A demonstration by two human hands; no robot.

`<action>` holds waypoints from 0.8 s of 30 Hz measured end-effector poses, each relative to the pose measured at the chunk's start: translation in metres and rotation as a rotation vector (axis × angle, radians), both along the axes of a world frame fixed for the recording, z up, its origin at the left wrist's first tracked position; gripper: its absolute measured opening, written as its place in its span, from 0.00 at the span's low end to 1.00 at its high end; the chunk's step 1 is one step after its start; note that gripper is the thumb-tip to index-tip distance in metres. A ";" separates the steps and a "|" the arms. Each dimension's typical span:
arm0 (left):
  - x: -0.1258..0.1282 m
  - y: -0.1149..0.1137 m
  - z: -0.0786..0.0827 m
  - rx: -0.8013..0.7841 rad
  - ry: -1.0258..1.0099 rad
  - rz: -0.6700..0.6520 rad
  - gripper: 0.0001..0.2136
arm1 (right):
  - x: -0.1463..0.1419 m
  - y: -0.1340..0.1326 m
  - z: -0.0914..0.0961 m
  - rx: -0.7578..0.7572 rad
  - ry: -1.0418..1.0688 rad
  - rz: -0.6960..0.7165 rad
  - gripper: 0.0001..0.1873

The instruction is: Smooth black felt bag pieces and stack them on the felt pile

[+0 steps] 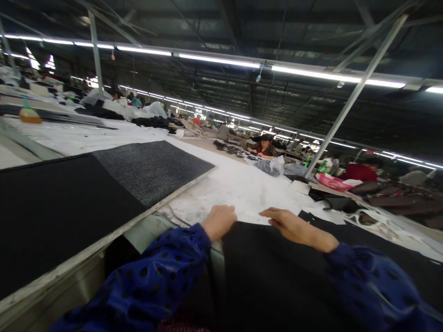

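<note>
My left hand is closed at the upper left corner of a black fabric piece, with its fingers folded over the edge. From there the cloth hangs down toward my body. Above the same top edge is my right hand, its fingers stretched out to the left and slightly apart. Whether its lower fingers touch the cloth is hard to see. Both forearms wear blue sleeves with dark dots. On the left, black fabric lies flat on a panel, with a dark grey speckled piece at its far end.
A white-covered table stretches ahead of me. Another black fabric piece lies at the right. Farther off are a pink basket, a clear plastic bag, a slanting metal post and a seated person. An orange-bottomed bottle stands far left.
</note>
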State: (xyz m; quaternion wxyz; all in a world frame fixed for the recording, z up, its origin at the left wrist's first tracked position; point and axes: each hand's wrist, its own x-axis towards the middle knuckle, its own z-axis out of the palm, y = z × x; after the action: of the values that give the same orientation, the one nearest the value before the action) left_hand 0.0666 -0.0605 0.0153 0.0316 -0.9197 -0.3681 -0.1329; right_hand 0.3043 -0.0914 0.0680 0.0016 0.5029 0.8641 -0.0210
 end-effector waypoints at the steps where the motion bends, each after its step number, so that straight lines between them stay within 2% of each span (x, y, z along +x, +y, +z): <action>1: 0.000 0.001 0.000 0.002 -0.005 0.005 0.12 | -0.019 -0.001 -0.007 -0.018 0.058 0.053 0.22; 4: -0.006 0.007 -0.004 -0.009 -0.047 -0.014 0.10 | -0.048 -0.001 -0.034 0.011 0.131 0.081 0.23; 6: -0.017 0.014 -0.008 -0.037 -0.089 -0.031 0.09 | -0.047 0.003 -0.049 0.040 0.137 0.068 0.24; 8: -0.033 0.022 -0.012 -0.065 -0.151 -0.033 0.09 | -0.041 0.006 -0.055 0.042 0.141 0.079 0.26; 11: -0.056 0.029 -0.019 -0.091 -0.250 -0.033 0.09 | -0.037 0.007 -0.053 0.020 0.117 0.109 0.28; 14: -0.069 0.029 -0.023 -0.087 -0.284 -0.054 0.09 | -0.040 0.006 -0.048 0.015 0.057 0.134 0.30; 20: -0.071 0.026 -0.029 0.063 -0.222 -0.099 0.12 | -0.058 0.004 -0.039 -0.015 -0.162 0.112 0.40; 24: -0.073 0.027 -0.030 0.075 -0.208 -0.119 0.13 | -0.074 0.009 -0.030 -0.020 -0.317 0.080 0.42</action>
State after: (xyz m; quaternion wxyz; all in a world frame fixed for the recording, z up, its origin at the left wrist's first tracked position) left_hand -0.0062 -0.0338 -0.0148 0.0198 -0.9193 -0.3089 -0.2431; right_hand 0.2302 -0.0828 0.0385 0.1435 0.4653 0.8720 0.0501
